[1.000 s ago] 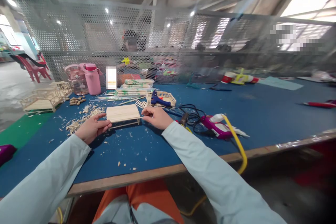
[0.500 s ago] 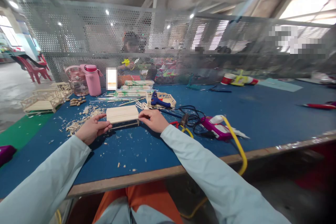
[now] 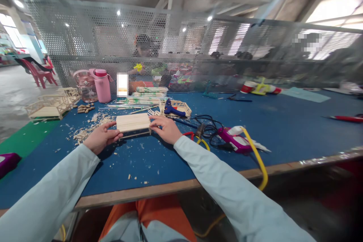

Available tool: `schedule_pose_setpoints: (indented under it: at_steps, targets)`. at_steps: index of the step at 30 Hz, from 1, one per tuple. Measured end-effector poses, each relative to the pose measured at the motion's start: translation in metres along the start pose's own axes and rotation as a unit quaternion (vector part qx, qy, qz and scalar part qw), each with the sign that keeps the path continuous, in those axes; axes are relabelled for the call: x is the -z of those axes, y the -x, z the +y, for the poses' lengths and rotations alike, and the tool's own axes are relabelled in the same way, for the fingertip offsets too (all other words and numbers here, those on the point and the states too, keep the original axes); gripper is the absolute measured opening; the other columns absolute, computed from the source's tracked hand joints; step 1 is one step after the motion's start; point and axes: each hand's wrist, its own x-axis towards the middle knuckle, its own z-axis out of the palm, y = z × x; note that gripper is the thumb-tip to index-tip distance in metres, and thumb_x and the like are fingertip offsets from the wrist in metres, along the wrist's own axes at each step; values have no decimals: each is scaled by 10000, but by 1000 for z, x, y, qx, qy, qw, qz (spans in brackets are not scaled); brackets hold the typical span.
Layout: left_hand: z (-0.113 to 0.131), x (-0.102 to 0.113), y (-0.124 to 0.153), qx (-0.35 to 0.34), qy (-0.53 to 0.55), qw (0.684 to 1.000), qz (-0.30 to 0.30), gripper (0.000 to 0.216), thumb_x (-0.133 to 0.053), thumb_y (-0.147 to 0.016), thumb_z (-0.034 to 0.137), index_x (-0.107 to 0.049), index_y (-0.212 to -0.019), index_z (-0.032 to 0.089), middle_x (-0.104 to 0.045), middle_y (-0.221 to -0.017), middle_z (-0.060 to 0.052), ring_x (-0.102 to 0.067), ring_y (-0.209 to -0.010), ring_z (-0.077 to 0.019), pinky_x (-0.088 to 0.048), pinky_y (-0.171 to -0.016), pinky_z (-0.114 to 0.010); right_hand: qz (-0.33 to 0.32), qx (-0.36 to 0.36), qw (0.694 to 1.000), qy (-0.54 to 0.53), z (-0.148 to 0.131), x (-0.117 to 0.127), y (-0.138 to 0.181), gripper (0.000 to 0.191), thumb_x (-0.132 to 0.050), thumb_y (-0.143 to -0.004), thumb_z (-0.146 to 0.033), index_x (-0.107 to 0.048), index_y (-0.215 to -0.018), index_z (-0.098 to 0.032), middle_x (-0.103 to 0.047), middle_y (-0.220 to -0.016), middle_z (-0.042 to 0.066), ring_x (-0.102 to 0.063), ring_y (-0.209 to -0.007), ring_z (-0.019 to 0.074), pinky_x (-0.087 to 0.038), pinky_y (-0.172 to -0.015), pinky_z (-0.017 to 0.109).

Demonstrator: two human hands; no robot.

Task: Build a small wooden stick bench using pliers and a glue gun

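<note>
Between my hands is a small frame of pale wooden sticks [image 3: 133, 124], its flat slatted top facing up and thin legs and rails below. My left hand [image 3: 103, 136] pinches its left end between thumb and fingers. At the right end, my right hand [image 3: 164, 127] grips the corner with thumb and fingertips. Just beyond my right hand, a blue glue gun [image 3: 174, 109] rests on another stick-built piece [image 3: 184, 106]. Wood scraps [image 3: 85, 133] are scattered beyond my left hand.
Bundled sticks [image 3: 147, 96], a pink bottle [image 3: 102, 87] and peanuts [image 3: 85, 108] stand or lie at the back. Finished-looking stick models [image 3: 47, 109] sit far left. A purple power strip [image 3: 234, 140] with black cables and a yellow cord [image 3: 259, 162] lies right. A perforated metal screen [image 3: 184, 41] rises behind.
The view has shifted slightly. Both hands still hold the stick frame by its ends; my right fingers have moved slightly at its right corner.
</note>
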Motion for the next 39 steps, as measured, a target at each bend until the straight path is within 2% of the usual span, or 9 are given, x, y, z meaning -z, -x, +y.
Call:
schedule_pose_setpoints:
  at_steps: [3,10,17,26,30,32,33,36,39]
  targets:
    - [0,0,0,1,4,1000,0,596,-522,-743,-106,-395,-1285,107,-672,-653,-25,-667,-548,-102,-531,-482,-117,-2,-6,1000,-5,1,-1,1,104,-609,-750,-124,-700,-756,-175,-722,-905,79,-674,-850,179,-508,-797,314]
    - [1,0,-1,4,14,1000,6,537,-464,-799,-57,-347,-1312,54,-685,-685,-61,-667,-544,-108,-532,-482,-131,-2,8,1000,-4,5,-1,-1,108,-609,-743,-139,-703,-734,-190,-727,-900,65,-681,-848,190,-519,-794,330]
    - [-2,1,-2,-23,-16,1000,9,720,-567,-746,-50,-240,-1377,69,-674,-634,-29,-650,-533,-101,-526,-503,-145,1,34,999,4,7,-3,-1,109,-599,-754,-135,-696,-732,-181,-727,-881,73,-677,-840,191,-519,-783,329]
    - [-2,5,-1,-95,-170,979,57,601,-645,-709,123,-414,-1260,57,-684,-715,-83,-658,-594,-171,-523,-537,-271,36,100,993,43,2,5,-2,99,-586,-797,-174,-650,-722,-169,-678,-813,76,-610,-813,185,-477,-763,339]
    - [5,2,9,-238,-270,921,152,611,-627,-721,338,-430,-1263,137,-623,-1072,-147,-627,-871,-249,-497,-704,-371,60,135,987,57,-8,6,-2,154,-521,-843,-182,-644,-752,-162,-659,-754,81,-570,-758,184,-456,-724,339]
    - [5,-11,15,-340,-362,857,136,527,-593,-743,339,-484,-1229,168,-534,-1237,-148,-513,-1096,-277,-412,-877,-410,65,164,983,59,-16,5,-2,163,-508,-853,-182,-643,-762,-164,-661,-749,78,-562,-743,177,-452,-711,328]
    - [4,-20,17,-406,-474,776,92,437,-530,-784,346,-537,-1174,148,-532,-1239,-165,-475,-1134,-294,-376,-905,-436,70,182,979,61,-19,4,-2,164,-505,-856,-183,-641,-767,-164,-663,-749,76,-559,-735,173,-452,-702,321]
    - [1,-50,19,-424,-566,706,-18,254,-455,-834,310,-674,-858,183,-688,-897,-99,-593,-878,-226,-411,-789,-344,100,229,966,70,-25,3,-1,163,-492,-865,-175,-635,-789,-156,-661,-748,81,-554,-718,170,-452,-668,311]
    - [1,-69,16,-406,-592,692,-77,313,-396,-860,271,-678,-762,175,-691,-708,-69,-590,-647,-172,-390,-601,-263,125,239,960,73,-24,2,0,160,-487,-867,-174,-625,-788,-157,-656,-741,81,-557,-713,168,-461,-658,312]
